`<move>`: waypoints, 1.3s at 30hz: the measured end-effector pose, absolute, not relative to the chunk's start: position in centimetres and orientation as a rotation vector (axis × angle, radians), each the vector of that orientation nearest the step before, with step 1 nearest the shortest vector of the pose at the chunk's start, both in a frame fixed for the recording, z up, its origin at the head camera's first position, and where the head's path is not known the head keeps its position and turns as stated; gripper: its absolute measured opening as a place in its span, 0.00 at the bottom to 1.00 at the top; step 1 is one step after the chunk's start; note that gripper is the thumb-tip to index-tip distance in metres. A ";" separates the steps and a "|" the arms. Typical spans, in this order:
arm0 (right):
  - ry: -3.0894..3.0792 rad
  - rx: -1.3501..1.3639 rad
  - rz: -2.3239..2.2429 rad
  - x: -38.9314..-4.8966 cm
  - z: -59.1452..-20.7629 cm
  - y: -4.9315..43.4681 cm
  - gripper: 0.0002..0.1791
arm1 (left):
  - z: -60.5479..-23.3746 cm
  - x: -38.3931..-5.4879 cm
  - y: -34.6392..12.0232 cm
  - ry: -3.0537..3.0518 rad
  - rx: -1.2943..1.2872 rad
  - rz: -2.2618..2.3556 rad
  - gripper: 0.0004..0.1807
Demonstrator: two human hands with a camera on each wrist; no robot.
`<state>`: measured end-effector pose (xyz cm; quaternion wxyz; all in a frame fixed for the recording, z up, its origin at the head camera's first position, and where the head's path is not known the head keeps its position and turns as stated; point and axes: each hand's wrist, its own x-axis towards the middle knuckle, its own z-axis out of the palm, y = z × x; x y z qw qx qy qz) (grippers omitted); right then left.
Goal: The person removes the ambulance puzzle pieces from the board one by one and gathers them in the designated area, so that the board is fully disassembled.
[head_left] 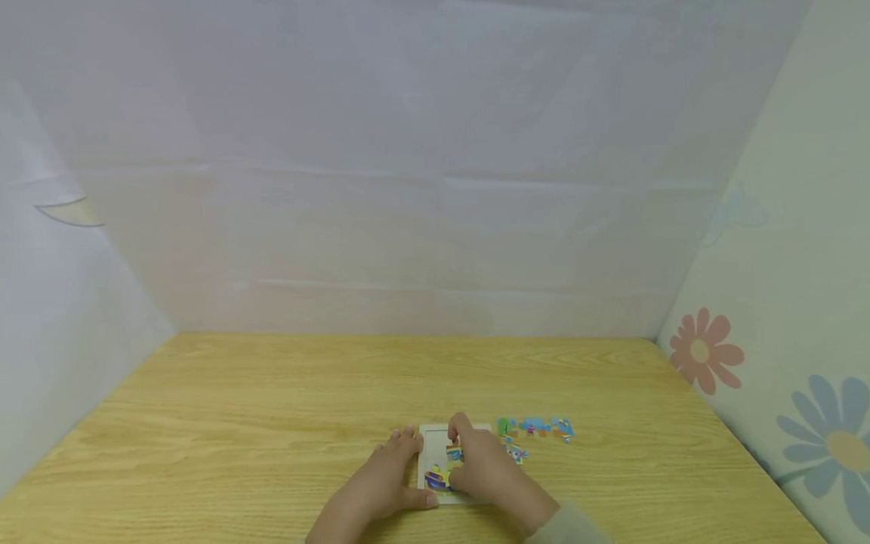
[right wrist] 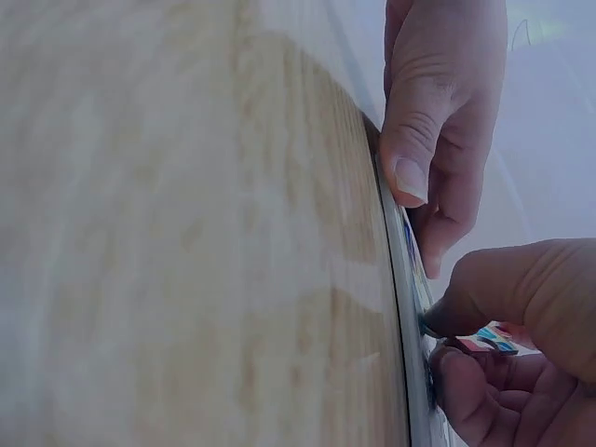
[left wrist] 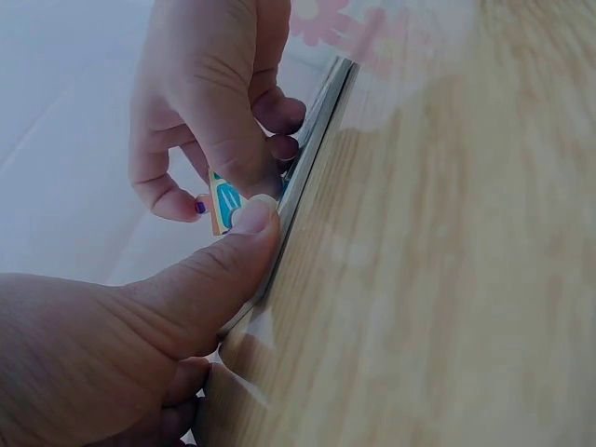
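Observation:
A small puzzle tray (head_left: pixel 462 499) with a pale frame lies flat on the table. My left hand (head_left: pixel 384 480) holds its left side, thumb on the near left corner and fingertips along the left edge. Over the tray, my right hand (head_left: pixel 485 461) pinches a colourful puzzle piece (head_left: pixel 454 453), tilted up from the tray in the left wrist view. A yellow and purple picture section (head_left: pixel 435 479) fills the tray's near left part. Fingers of the right hand hide much of the tray's right half.
Several loose puzzle pieces (head_left: pixel 535 428) lie right of the tray, with another piece (head_left: pixel 518 455) close by the right hand. The wooden table (head_left: pixel 272 423) meets a pale back sheet (head_left: pixel 435 227), and a flower-printed sheet (head_left: pixel 768 302) stands along the right side.

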<state>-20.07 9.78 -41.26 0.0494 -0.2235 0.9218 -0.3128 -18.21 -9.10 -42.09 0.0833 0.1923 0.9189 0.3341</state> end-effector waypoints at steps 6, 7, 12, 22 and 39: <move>2.787 -0.704 -1.030 -20.1 -42.0 10.2 0.26 | -42.0 -18.2 -9.1 2.722 0.582 1.027 0.48; 2.784 -0.703 -1.052 -20.1 -42.0 10.3 0.26 | -42.0 -18.2 -9.1 2.725 0.583 1.025 0.48; 2.771 -0.704 -1.146 -19.8 -42.2 10.4 0.26 | -42.1 -18.3 -9.1 2.734 0.576 1.009 0.47; 2.531 -0.499 -1.524 -20.3 -43.1 11.4 0.26 | -42.0 -18.2 -9.0 2.732 0.572 0.991 0.48; 2.279 -0.230 -1.929 -20.1 -42.3 13.8 0.24 | -41.8 -18.1 -9.1 2.730 0.558 0.990 0.49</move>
